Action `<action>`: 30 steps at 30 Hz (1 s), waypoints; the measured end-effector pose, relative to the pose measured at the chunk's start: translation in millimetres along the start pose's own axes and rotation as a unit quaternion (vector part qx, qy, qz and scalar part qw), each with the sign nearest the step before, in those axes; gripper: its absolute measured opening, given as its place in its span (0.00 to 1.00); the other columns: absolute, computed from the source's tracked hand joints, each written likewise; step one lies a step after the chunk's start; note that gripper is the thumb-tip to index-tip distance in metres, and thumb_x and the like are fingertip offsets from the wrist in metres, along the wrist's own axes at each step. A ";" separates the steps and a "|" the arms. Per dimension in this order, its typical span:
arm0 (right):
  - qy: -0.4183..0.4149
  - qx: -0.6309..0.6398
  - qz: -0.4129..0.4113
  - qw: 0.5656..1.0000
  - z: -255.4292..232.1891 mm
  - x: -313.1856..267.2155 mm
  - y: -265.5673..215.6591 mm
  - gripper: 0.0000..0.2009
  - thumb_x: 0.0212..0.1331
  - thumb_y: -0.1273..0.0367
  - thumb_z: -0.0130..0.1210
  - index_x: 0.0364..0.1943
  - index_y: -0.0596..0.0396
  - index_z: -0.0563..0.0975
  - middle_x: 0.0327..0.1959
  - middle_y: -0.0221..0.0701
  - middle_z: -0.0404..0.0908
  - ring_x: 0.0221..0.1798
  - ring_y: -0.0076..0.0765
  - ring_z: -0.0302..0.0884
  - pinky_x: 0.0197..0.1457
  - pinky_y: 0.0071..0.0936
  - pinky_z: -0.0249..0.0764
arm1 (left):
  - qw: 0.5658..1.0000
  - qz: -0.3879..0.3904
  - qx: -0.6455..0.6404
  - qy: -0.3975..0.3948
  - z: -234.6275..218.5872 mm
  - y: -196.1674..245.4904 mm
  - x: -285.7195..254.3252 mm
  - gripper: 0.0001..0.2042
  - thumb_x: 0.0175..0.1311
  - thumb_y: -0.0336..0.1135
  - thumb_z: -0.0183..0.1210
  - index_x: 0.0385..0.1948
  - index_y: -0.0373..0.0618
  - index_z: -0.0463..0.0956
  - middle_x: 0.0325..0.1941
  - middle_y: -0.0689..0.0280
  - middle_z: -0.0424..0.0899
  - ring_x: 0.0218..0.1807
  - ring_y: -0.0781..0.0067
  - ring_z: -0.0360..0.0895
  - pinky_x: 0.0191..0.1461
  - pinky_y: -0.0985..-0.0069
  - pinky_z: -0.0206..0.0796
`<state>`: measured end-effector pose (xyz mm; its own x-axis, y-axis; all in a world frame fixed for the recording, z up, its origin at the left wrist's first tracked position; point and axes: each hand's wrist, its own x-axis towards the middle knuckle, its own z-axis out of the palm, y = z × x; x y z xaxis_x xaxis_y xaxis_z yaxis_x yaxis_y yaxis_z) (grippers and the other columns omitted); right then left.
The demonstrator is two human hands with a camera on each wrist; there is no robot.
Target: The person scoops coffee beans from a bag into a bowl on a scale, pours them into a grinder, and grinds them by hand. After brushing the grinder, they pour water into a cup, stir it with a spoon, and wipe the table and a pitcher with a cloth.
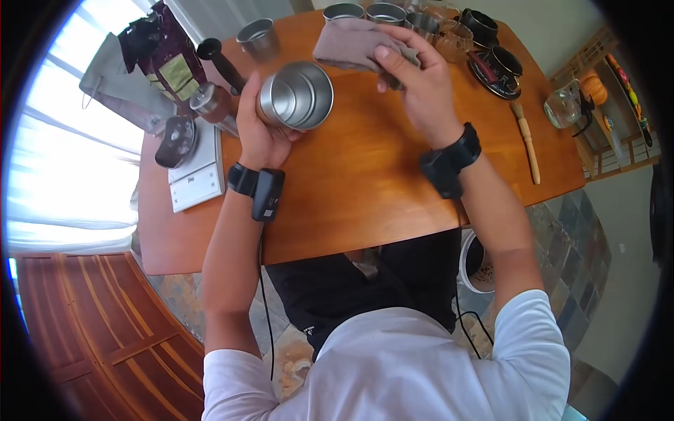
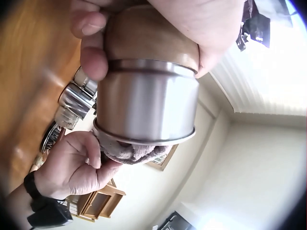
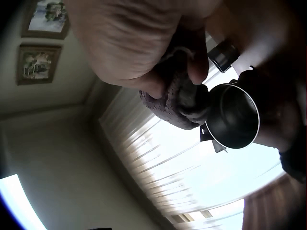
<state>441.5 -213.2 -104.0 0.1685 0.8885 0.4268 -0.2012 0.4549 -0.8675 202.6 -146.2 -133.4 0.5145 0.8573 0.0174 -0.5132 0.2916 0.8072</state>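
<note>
My left hand (image 1: 261, 133) grips a steel cup (image 1: 298, 97) around its side, its mouth tilted up toward my face. In the left wrist view the cup (image 2: 146, 103) shows a brown band (image 2: 148, 38) under my fingers. A folded greyish-mauve cloth (image 1: 351, 45) is pinched between the thumb and fingers of my right hand (image 1: 427, 88), held up to the right of the cup and apart from it in the head view. The right wrist view has the bunched cloth (image 3: 170, 105) beside the cup's round mouth (image 3: 233, 116).
More metal cups (image 1: 258, 38) line the table's far edge, with glassware and black cups (image 1: 505, 63) at right. A brush (image 1: 526, 144) lies on the right side. Left are a white scale (image 1: 196, 184), a grinder (image 1: 210, 102) and a dark bag (image 1: 165, 59).
</note>
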 end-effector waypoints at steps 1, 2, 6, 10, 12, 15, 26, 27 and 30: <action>0.048 -0.158 -0.060 0.984 7.0 -5.8 -2.4 0.14 0.68 0.72 0.61 0.57 0.50 0.83 0.47 0.31 0.86 0.39 0.25 0.81 0.37 0.23 0.78 | 1.000 0.002 -0.019 -0.005 -1.1 -2.1 1.1 0.27 0.78 0.62 0.42 0.48 0.47 0.80 0.32 0.66 0.88 0.24 0.73 0.81 0.20 0.80 0.65; 0.051 -0.158 -0.065 0.984 9.8 -5.4 -1.8 0.14 0.68 0.72 0.61 0.57 0.50 0.83 0.47 0.31 0.86 0.39 0.25 0.81 0.37 0.23 0.78 | 0.999 0.003 -0.039 -0.011 3.1 -1.6 0.4 0.27 0.78 0.62 0.42 0.48 0.47 0.81 0.33 0.66 0.88 0.25 0.73 0.82 0.21 0.79 0.65; -0.072 -0.419 -0.422 0.801 24.2 -16.8 -1.0 0.20 0.56 0.73 0.65 0.55 0.45 0.83 0.48 0.29 0.85 0.38 0.33 0.81 0.37 0.29 0.80 | 0.984 0.024 -0.057 0.168 50.0 0.0 -6.9 0.28 0.78 0.62 0.42 0.48 0.46 0.80 0.36 0.67 0.88 0.29 0.74 0.83 0.22 0.78 0.66; -0.156 -0.501 -0.351 0.775 26.4 -20.5 12.8 0.22 0.51 0.72 0.67 0.54 0.42 0.84 0.48 0.24 0.84 0.39 0.36 0.80 0.38 0.33 0.80 | 0.998 0.028 0.060 -0.011 -8.6 -9.1 3.0 0.28 0.79 0.61 0.42 0.52 0.44 0.79 0.40 0.64 0.88 0.35 0.73 0.85 0.26 0.77 0.71; -0.185 -0.516 -0.307 0.778 23.2 -23.7 17.9 0.20 0.51 0.72 0.66 0.52 0.44 0.83 0.47 0.25 0.84 0.39 0.37 0.80 0.37 0.33 0.80 | 0.995 0.062 0.083 0.006 3.7 -12.0 1.1 0.24 0.79 0.56 0.46 0.50 0.42 0.79 0.37 0.67 0.86 0.32 0.77 0.82 0.27 0.80 0.69; -0.210 -0.472 -0.259 0.816 19.2 -23.2 37.9 0.15 0.54 0.73 0.63 0.48 0.47 0.82 0.42 0.29 0.84 0.36 0.35 0.79 0.35 0.32 0.79 | 0.917 0.228 0.325 0.026 11.4 -14.0 2.0 0.15 0.79 0.45 0.53 0.45 0.40 0.77 0.37 0.71 0.80 0.35 0.85 0.75 0.28 0.85 0.63; -0.160 -0.161 0.056 0.972 8.8 -2.0 11.8 0.13 0.67 0.69 0.65 0.52 0.59 0.83 0.39 0.28 0.85 0.37 0.22 0.79 0.41 0.23 0.77 | 0.946 0.191 0.209 0.157 16.5 -20.6 0.9 0.24 0.80 0.56 0.48 0.62 0.46 0.64 0.48 0.61 0.77 0.39 0.74 0.79 0.31 0.78 0.73; -0.160 -0.222 0.000 0.962 11.1 -6.7 30.9 0.14 0.66 0.66 0.66 0.52 0.58 0.84 0.40 0.34 0.88 0.38 0.24 0.82 0.44 0.25 0.78 | 0.954 0.172 0.188 0.155 16.4 -20.7 0.2 0.25 0.80 0.58 0.47 0.63 0.47 0.63 0.50 0.60 0.77 0.40 0.73 0.80 0.32 0.78 0.74; -0.168 -0.275 0.045 0.946 24.9 -14.3 33.5 0.13 0.67 0.64 0.66 0.48 0.59 0.85 0.34 0.37 0.87 0.34 0.26 0.82 0.43 0.27 0.78 | 0.979 0.110 0.133 0.112 8.0 -30.4 3.7 0.27 0.79 0.60 0.48 0.63 0.48 0.63 0.52 0.58 0.76 0.45 0.71 0.80 0.35 0.76 0.78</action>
<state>408.3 -209.2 -132.8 -0.1608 0.9333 0.3209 0.3477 0.3579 -0.8666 225.6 -155.2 -153.2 0.2333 0.9670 0.1027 -0.3823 -0.0059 0.9240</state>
